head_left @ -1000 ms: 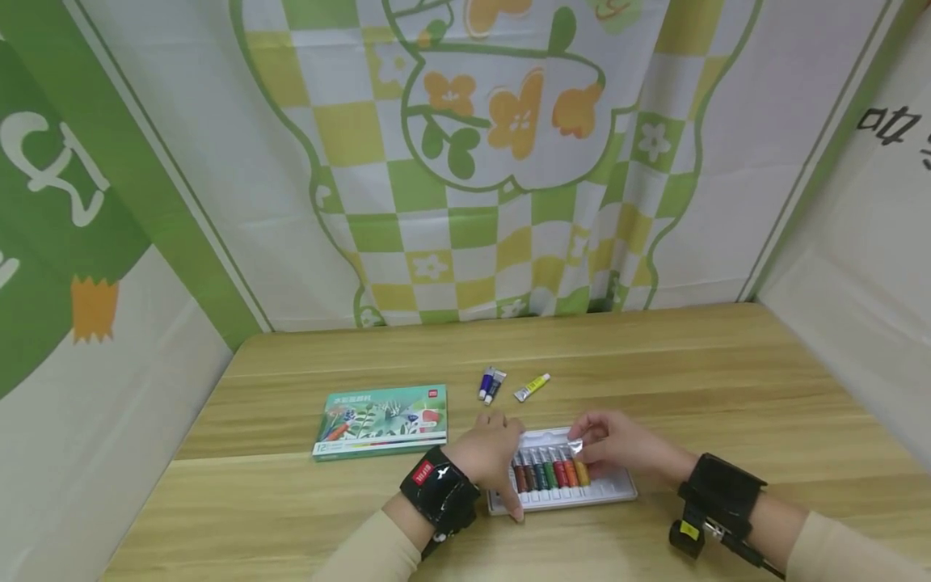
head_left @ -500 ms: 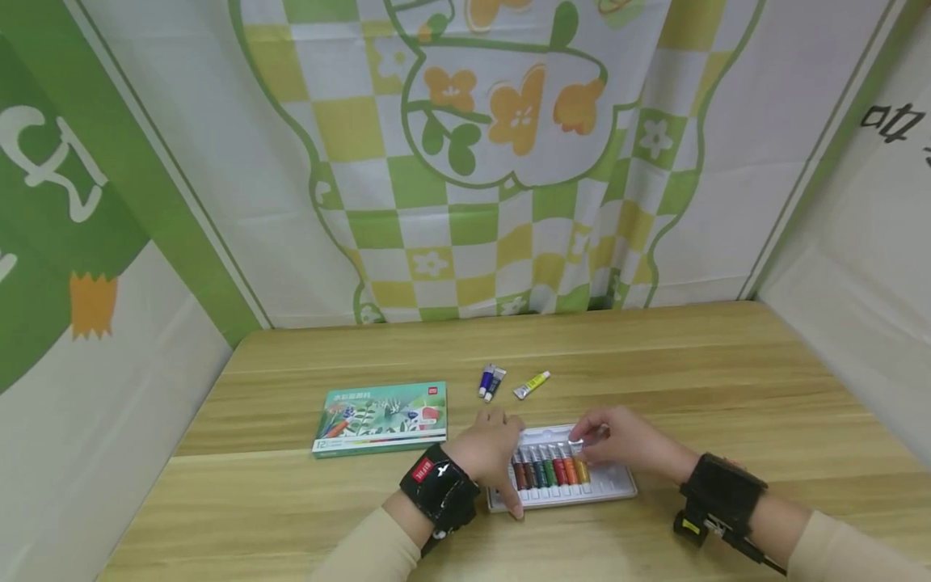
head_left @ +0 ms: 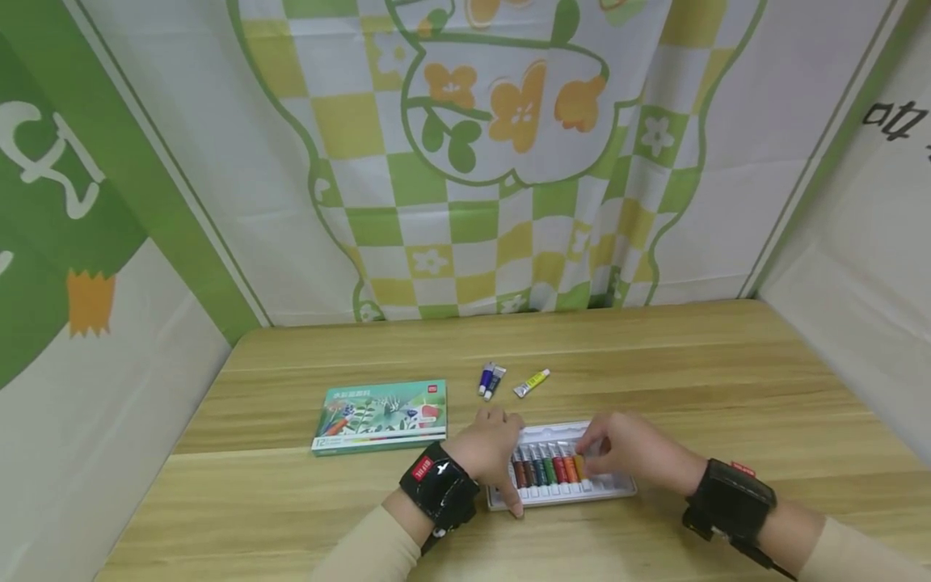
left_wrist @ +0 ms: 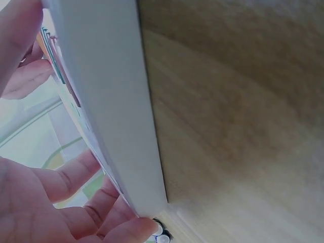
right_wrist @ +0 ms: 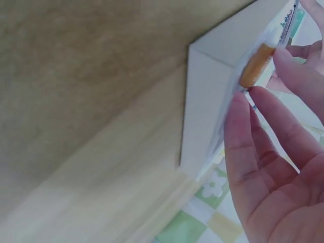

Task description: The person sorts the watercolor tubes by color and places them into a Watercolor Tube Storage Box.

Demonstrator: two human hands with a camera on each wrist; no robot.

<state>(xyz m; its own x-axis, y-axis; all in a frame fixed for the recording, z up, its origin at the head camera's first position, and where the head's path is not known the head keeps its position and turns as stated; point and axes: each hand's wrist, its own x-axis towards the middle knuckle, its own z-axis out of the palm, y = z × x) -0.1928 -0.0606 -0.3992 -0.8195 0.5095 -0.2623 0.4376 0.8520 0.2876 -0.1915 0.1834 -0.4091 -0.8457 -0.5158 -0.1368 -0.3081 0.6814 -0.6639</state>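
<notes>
A white plastic tray [head_left: 614, 485] lies on the table with a row of paint tubes [head_left: 545, 466] in brown, dark, green, red and orange. My left hand [head_left: 489, 454] spans the tray's left end, thumb at the near edge and fingers at the far edge; the left wrist view shows fingertips [left_wrist: 135, 229] against the tray's side wall [left_wrist: 109, 101]. At the row's right end is an ochre paint tube [right_wrist: 258, 66]. My right hand [head_left: 634, 453] pinches it between thumb and fingers, low over the tray, partly covering the tube in the head view.
Behind the tray lie a purple paint tube [head_left: 486, 378], a dark blue one [head_left: 495, 383] and a yellow one [head_left: 532, 383]. A green illustrated paint box [head_left: 381, 414] rests to the left. Printed curtains [head_left: 465, 242] stand along the wooden table's [head_left: 655, 347] back and sides.
My right hand has shifted slightly right and lower, and its fingers now cover the ochre tube's silvery end, which showed earlier. My left hand stays on the tray.
</notes>
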